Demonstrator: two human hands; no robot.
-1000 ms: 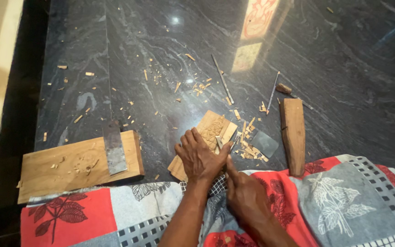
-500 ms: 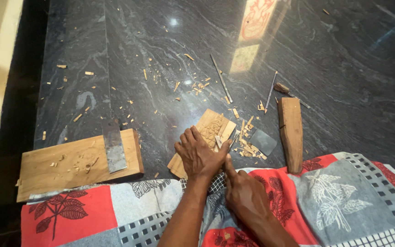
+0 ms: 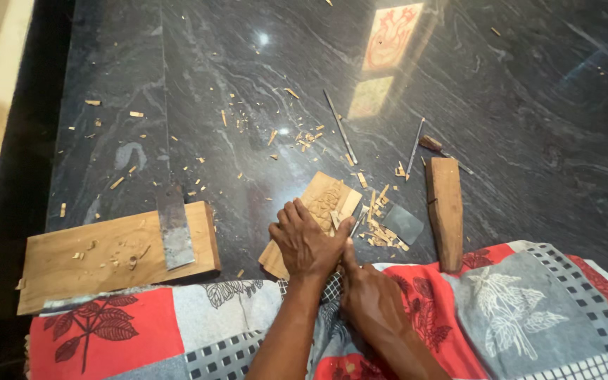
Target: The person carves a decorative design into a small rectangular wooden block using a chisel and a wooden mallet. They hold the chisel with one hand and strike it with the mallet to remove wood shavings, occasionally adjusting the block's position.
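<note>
While the left hand lies flat, fingers spread, pinning the small carved wooden panel to the dark stone floor, the right hand curls shut around a thin carving tool. Short, shallow cuts suit this, with all 5 left fingers behind the edge.

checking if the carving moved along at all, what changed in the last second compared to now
Almost nothing. The left hand still presses flat on the small carved wood panel, and the right hand stays close behind it, its forefinger stretched toward a thin tool at the panel's edge. The big plank, upright block and chips lie as before.
</note>
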